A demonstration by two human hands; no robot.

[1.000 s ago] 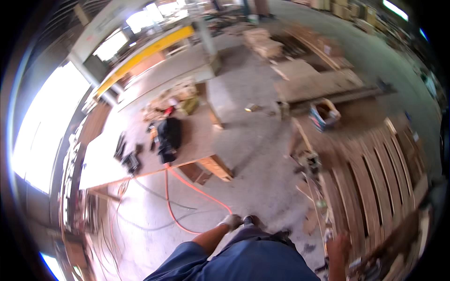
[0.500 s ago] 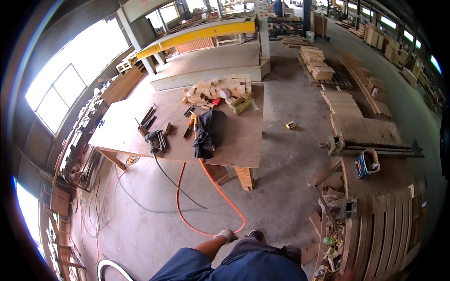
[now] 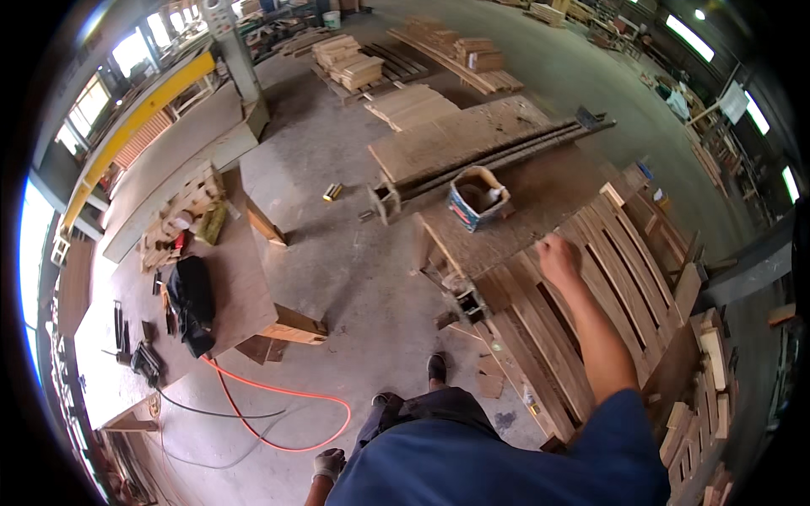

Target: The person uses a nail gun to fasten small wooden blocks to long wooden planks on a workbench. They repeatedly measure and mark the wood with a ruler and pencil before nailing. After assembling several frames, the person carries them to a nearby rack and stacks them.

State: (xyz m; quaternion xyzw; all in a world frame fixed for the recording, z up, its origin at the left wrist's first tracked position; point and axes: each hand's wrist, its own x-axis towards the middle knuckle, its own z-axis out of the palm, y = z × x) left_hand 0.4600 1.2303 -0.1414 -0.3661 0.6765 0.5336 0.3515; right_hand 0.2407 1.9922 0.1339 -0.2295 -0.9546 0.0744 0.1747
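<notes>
My right hand (image 3: 557,257) is bare and reaches out over a wooden slatted panel (image 3: 582,261), near its far end. Its fingers are curled closed, and what they hold, if anything, is hidden. I cannot tell whether it touches the slats. Just beyond it stands an open blue-and-white bucket (image 3: 468,211) with something inside, on a brown board. My left hand (image 3: 329,464), in a pale glove, hangs low by my left side with its fingers curled in. Nothing shows in it. An orange hose (image 3: 295,396) lies on the floor near it.
On the left, a worktable (image 3: 240,287) bears a nail gun (image 3: 148,363), a black cloth bundle (image 3: 191,304) and wood blocks (image 3: 190,202). A small yellow item (image 3: 333,192) lies on the floor. Stacked boards (image 3: 348,63) sit beyond. Steel clamp bars (image 3: 506,160) run behind the bucket.
My view has swung to the right, so the worktable now lies at the left. My right arm has come into view over the slatted panel. My left hand stays low.
</notes>
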